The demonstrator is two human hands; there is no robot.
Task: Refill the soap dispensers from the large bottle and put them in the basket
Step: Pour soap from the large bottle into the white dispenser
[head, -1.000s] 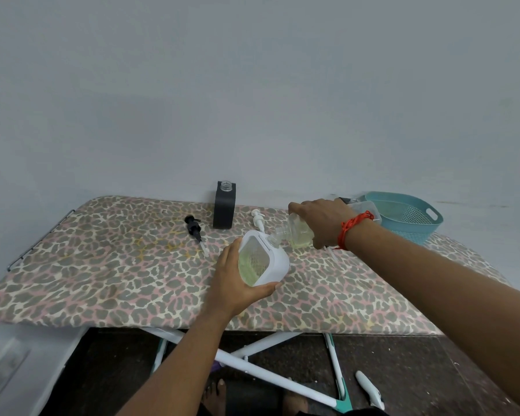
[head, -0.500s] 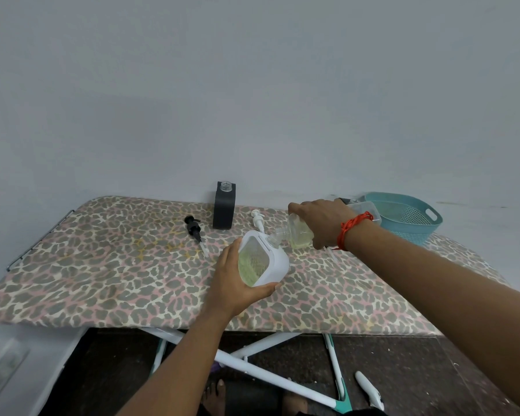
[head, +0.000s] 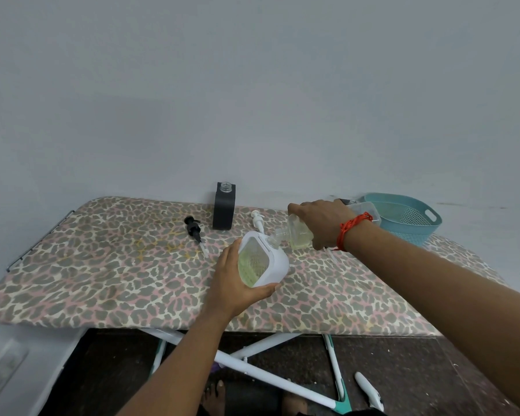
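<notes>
Pouring now, over the ironing board, which is serving as my counter; everything sits along its far half so both arms reach without leaning.

Basket, teal, parked at the far right end, clear of the pour so drips miss it; no dispenser visible in it yet. A clear tub sits just beside it, partly hidden behind my wrist.

White dispenser is tilted toward the bottle so its open neck meets the spout. Left hand is wrapped under and around its base to hold that angle. Its clear window faces me and shows yellow-green soap most of the way up, so I'd judge it nearly full.

Bottle is tipped nearly flat, mouth at the dispenser's neck. Right hand clamps its body from above for tilt control.

Black dispenser stands upright at the back, neck open, waiting its turn.

Black pump and white pump lie flat on the cover beside it, off so the necks stay open.

No labels or readable text anywhere.
</notes>
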